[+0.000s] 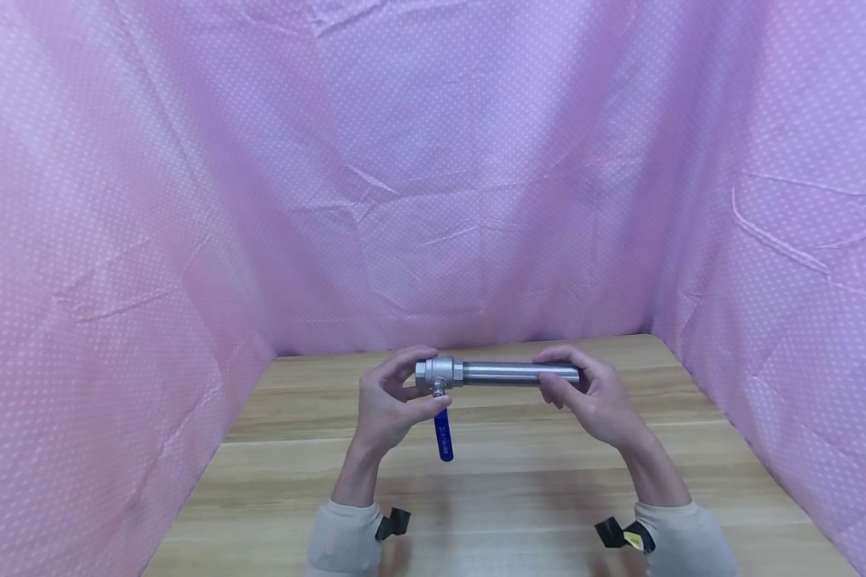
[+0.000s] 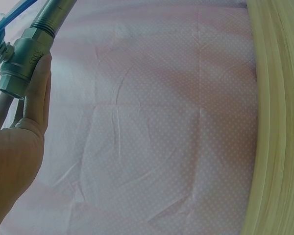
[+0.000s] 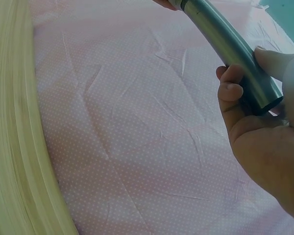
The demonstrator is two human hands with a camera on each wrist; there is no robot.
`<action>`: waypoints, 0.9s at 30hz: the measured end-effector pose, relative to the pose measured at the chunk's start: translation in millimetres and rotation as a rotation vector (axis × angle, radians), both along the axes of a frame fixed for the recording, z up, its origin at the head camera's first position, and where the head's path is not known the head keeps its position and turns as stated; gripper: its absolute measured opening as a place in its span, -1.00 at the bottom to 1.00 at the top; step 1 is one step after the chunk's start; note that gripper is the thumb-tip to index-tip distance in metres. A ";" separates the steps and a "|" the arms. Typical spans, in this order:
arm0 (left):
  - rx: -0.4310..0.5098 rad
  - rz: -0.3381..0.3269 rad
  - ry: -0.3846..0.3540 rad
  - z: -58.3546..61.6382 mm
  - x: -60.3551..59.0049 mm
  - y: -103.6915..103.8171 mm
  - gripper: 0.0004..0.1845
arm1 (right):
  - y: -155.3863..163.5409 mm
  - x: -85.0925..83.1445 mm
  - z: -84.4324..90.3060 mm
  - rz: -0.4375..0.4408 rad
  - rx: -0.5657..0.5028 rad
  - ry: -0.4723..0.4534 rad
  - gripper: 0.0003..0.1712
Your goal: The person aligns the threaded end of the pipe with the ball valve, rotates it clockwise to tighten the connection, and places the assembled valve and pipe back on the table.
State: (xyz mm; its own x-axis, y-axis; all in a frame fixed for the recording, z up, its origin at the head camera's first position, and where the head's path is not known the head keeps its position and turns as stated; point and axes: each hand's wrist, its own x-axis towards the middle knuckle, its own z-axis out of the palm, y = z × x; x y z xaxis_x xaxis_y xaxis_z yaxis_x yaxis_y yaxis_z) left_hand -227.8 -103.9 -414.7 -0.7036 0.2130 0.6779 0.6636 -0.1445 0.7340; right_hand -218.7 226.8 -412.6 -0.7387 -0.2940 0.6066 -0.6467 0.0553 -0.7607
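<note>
A steel ball valve point(image 1: 440, 373) with a blue lever handle point(image 1: 443, 435) hanging down is joined to a straight steel pipe point(image 1: 520, 373), held level above the wooden table point(image 1: 476, 489). My left hand point(image 1: 393, 397) grips the valve body point(image 2: 20, 58), fingers curled round it. My right hand point(image 1: 584, 394) grips the pipe's free end point(image 3: 250, 78) with thumb and curled fingers. The blue handle point(image 2: 5, 24) shows at the top left of the left wrist view.
Pink dotted cloth point(image 1: 476, 176) walls the table at the back and both sides. The table edge point(image 2: 277, 122) runs along the right of the left wrist view and the left of the right wrist view point(image 3: 14, 147). Beige sleeves point(image 1: 342, 541) cover both forearms.
</note>
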 end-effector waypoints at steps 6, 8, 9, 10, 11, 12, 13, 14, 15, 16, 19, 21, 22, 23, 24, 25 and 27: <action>0.003 0.003 -0.002 -0.7 -0.2 0.2 -0.31 | -1.3 0.0 0.7 -0.002 0.014 -0.016 -0.70; 0.003 0.005 -0.003 -1.4 -0.9 0.2 -0.31 | -1.6 -0.2 0.3 0.005 0.010 -0.003 -0.66; 0.003 0.006 -0.003 -1.7 -1.2 0.2 -0.32 | -1.6 -0.3 0.0 0.009 0.006 0.003 -0.63; 0.002 0.008 -0.003 -1.9 -1.4 0.2 -0.32 | -1.6 -0.4 -0.2 0.011 0.004 0.007 -0.60; 0.001 0.010 -0.004 -2.2 -1.7 0.0 -0.32 | -1.6 -0.6 -0.5 0.014 0.002 0.013 -0.58; 0.000 0.012 -0.004 -2.4 -2.0 -0.1 -0.33 | -1.5 -0.7 -0.7 0.015 0.002 0.016 -0.56; -0.002 0.014 -0.006 -2.5 -2.0 0.0 -0.33 | -1.1 -0.8 -1.0 0.014 0.004 0.015 -0.55; -0.003 0.014 -0.008 -2.5 -2.0 0.2 -0.33 | -0.6 -0.8 -1.4 0.015 0.004 0.012 -0.54; -0.003 0.015 -0.009 -2.5 -1.9 0.3 -0.33 | -0.1 -0.8 -1.7 0.013 0.007 0.008 -0.54; -0.003 0.015 -0.011 -2.3 -1.5 0.6 -0.33 | 0.3 -0.8 -1.8 0.009 0.010 0.006 -0.54; 0.000 0.012 -0.013 -2.0 -0.9 1.2 -0.32 | 1.5 -0.7 -2.0 -0.012 0.020 0.001 -0.56; 0.000 0.010 -0.011 -2.1 -0.9 1.6 -0.32 | 2.1 -0.6 -1.9 -0.029 0.026 0.000 -0.56; 0.001 0.010 -0.010 -2.2 -0.9 1.8 -0.32 | 2.3 -0.4 -1.7 -0.037 0.029 -0.001 -0.57; 0.000 0.009 -0.007 -2.5 -1.3 1.8 -0.32 | 2.4 -0.2 -1.6 -0.044 0.031 -0.002 -0.57; -0.001 0.010 -0.005 -2.6 -1.3 1.8 -0.33 | 2.4 -0.1 -1.4 -0.050 0.034 -0.001 -0.57; -0.003 0.013 -0.003 -2.8 -1.4 1.7 -0.33 | 2.3 0.1 -1.2 -0.054 0.037 0.000 -0.58; -0.008 0.019 0.004 -3.2 -1.4 1.5 -0.33 | 1.9 0.5 -0.8 -0.059 0.041 0.001 -0.59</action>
State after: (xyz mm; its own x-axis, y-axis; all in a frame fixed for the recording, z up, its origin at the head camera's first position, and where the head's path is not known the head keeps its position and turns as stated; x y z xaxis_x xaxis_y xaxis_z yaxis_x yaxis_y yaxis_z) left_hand -229.2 -102.4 -417.8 -0.7047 0.2054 0.6791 0.6691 -0.1260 0.7324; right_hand -218.2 228.7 -413.5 -0.7547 -0.2742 0.5961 -0.6424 0.1244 -0.7562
